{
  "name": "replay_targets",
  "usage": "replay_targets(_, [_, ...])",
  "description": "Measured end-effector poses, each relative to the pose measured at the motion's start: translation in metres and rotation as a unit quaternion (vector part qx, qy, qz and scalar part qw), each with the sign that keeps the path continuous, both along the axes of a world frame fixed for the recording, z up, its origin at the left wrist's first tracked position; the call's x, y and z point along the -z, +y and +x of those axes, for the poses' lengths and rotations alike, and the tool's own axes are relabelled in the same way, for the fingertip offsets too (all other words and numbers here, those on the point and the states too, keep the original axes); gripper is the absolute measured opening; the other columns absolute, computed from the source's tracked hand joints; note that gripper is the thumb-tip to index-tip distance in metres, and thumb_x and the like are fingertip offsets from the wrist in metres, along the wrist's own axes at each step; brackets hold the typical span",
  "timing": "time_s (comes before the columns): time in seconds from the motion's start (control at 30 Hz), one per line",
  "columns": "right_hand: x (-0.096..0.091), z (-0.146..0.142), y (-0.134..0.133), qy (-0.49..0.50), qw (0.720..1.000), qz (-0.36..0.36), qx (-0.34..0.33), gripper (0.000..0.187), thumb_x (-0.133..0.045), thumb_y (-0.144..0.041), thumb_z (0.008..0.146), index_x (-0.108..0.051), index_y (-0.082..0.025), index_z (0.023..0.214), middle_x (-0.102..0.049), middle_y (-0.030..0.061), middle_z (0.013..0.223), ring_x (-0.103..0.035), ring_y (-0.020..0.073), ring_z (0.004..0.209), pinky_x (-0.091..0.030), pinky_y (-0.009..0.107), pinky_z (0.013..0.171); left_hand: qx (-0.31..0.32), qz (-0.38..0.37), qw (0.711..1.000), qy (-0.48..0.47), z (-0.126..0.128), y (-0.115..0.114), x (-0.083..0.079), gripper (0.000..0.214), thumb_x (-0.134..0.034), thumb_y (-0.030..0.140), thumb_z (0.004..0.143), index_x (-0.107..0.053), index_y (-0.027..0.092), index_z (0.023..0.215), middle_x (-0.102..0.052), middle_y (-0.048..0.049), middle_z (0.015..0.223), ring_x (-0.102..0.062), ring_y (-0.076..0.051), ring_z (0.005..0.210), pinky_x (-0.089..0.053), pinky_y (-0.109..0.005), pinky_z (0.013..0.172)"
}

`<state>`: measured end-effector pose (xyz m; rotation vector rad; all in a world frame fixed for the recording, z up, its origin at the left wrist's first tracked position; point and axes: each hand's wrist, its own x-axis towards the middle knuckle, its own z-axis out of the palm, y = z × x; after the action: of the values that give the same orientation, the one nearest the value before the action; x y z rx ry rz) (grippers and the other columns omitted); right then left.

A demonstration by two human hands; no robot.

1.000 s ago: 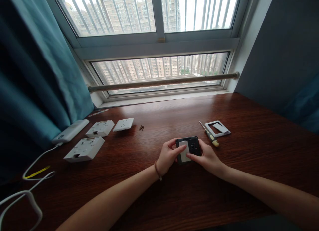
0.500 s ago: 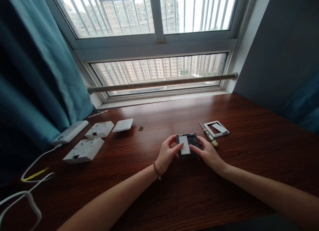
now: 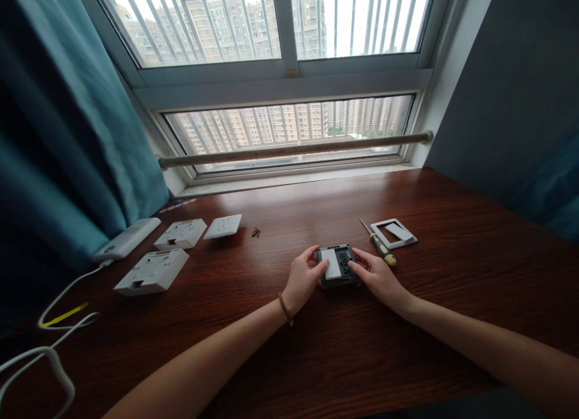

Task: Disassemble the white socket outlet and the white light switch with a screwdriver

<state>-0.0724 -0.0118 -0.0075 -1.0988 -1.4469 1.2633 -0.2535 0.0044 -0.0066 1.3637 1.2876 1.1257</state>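
Between both hands is a dark wall switch module [image 3: 344,277] with one white rocker plate [image 3: 332,264] on its left half; its right half shows bare black mechanism. My left hand [image 3: 304,273] grips the left edge, thumb on the white rocker. My right hand [image 3: 376,275] is closed on the right edge, its thumb on the exposed mechanism. Just beyond my right hand lies a screwdriver [image 3: 380,245] with a grey and yellow handle. Beside it rests a white switch frame [image 3: 408,240] with a loose white rocker [image 3: 398,231] on it.
At the left stand two white mounting boxes [image 3: 154,272], a white socket panel [image 3: 223,226] and several small screws [image 3: 256,232]. A white power strip [image 3: 127,239] with its cable [image 3: 47,304] lies by the blue curtain [image 3: 90,135]. A yellow strip [image 3: 65,315] lies near the cable.
The switch module has shifted slightly left and tilted in my hands. My right thumb has moved a little to the right, uncovering more of the mechanism.
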Motion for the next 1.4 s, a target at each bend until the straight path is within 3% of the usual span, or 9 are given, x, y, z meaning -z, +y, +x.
replay_targets(0.1, [0.001,0.001,0.001,0.004,1.0,0.002,-0.004,0.041,-0.055,-0.03,0.078,-0.054,-0.015,0.116,-0.064,0.0091,0.109,-0.065,0.021,0.081,-0.055,0.034,0.07,0.012,-0.029,1.0,0.004,0.001,0.0,-0.002,0.052,-0.066,0.024,0.069,-0.053,0.008,0.116,-0.063,-0.0079,0.085,-0.06,-0.016,0.067,-0.049,-0.021,0.047])
replay_targets(0.33, [0.008,0.002,0.003,-0.065,0.997,0.018,0.024,0.044,-0.053,-0.033,0.079,-0.052,-0.013,0.118,-0.068,0.008,0.089,-0.064,0.0205,0.072,-0.049,0.024,0.043,0.011,-0.058,0.998,0.004,0.001,0.002,-0.006,0.051,-0.068,0.022,0.068,-0.053,0.007,0.114,-0.061,-0.0083,0.086,-0.058,-0.015,0.065,-0.047,-0.019,0.037])
replay_targets(0.47, [0.0,0.005,-0.001,-0.18,0.979,0.077,0.057,0.041,-0.05,-0.032,0.082,-0.053,-0.012,0.118,-0.069,0.009,0.092,-0.063,0.0171,0.061,-0.05,0.027,0.05,0.006,-0.066,0.998,0.011,0.001,0.003,-0.008,0.051,-0.07,0.022,0.067,-0.053,0.006,0.113,-0.061,-0.0082,0.084,-0.059,-0.016,0.066,-0.048,-0.02,0.036])
replay_targets(0.63, [-0.031,0.028,0.008,-0.389,0.877,0.245,0.142,0.032,-0.047,-0.029,0.085,-0.059,-0.012,0.109,-0.068,0.0104,0.1,-0.062,0.0169,0.069,-0.047,0.03,0.073,0.029,-0.101,0.994,0.025,0.0,0.004,-0.012,0.045,-0.064,0.021,0.073,-0.051,0.006,0.113,-0.062,-0.0079,0.087,-0.059,-0.012,0.054,-0.051,-0.023,0.037])
replay_targets(0.77, [-0.05,0.065,0.034,-0.576,0.758,0.182,0.248,0.027,-0.043,-0.033,0.087,-0.063,-0.019,0.099,-0.068,0.0083,0.095,-0.061,0.023,0.088,-0.044,0.031,0.074,0.041,-0.111,0.992,0.04,-0.004,0.006,-0.012,0.045,-0.057,0.024,0.079,-0.044,0.005,0.117,-0.058,-0.0032,0.075,-0.053,-0.008,0.037,-0.047,-0.022,0.033])
replay_targets(0.83, [-0.051,0.082,0.046,-0.632,0.723,0.123,0.25,0.026,-0.046,-0.035,0.084,-0.064,-0.018,0.094,-0.067,0.0102,0.093,-0.06,0.0263,0.092,-0.044,0.032,0.069,0.048,-0.096,0.993,0.054,-0.006,0.005,-0.012,0.048,-0.055,0.029,0.081,-0.039,0.008,0.12,-0.056,-0.0008,0.073,-0.052,-0.008,0.032,-0.04,-0.019,0.027])
replay_targets(1.1, [-0.03,0.102,0.064,-0.646,0.725,0.066,0.231,0.028,-0.057,-0.034,0.076,-0.063,-0.015,0.096,-0.067,0.0145,0.089,-0.063,0.0279,0.082,-0.044,0.031,0.061,0.075,-0.026,0.989,0.122,-0.009,0.002,-0.008,0.054,-0.051,0.039,0.082,-0.029,0.016,0.125,-0.054,-0.0031,0.088,-0.05,-0.003,0.032,-0.035,-0.015,0.025])
replay_targets(1.33, [-0.034,0.098,0.061,-0.598,0.751,0.107,0.257,0.032,-0.057,-0.028,0.075,-0.061,-0.013,0.102,-0.065,0.0152,0.09,-0.061,0.0271,0.088,-0.045,0.034,0.07,0.076,-0.098,0.992,0.022,-0.008,0.009,-0.006,0.051,-0.061,0.035,0.076,-0.036,0.013,0.114,-0.053,0.0017,0.077,-0.048,-0.002,0.031,-0.031,-0.012,0.024])
replay_targets(1.4, [-0.036,0.089,0.056,-0.549,0.78,0.138,0.265,0.037,-0.057,-0.03,0.076,-0.057,-0.014,0.11,-0.064,0.0124,0.095,-0.061,0.0233,0.088,-0.046,0.032,0.073,0.083,-0.108,0.991,0.013,-0.007,0.009,-0.009,0.048,-0.063,0.033,0.074,-0.04,0.011,0.109,-0.053,0.0026,0.071,-0.049,-0.004,0.033,-0.032,-0.013,0.025])
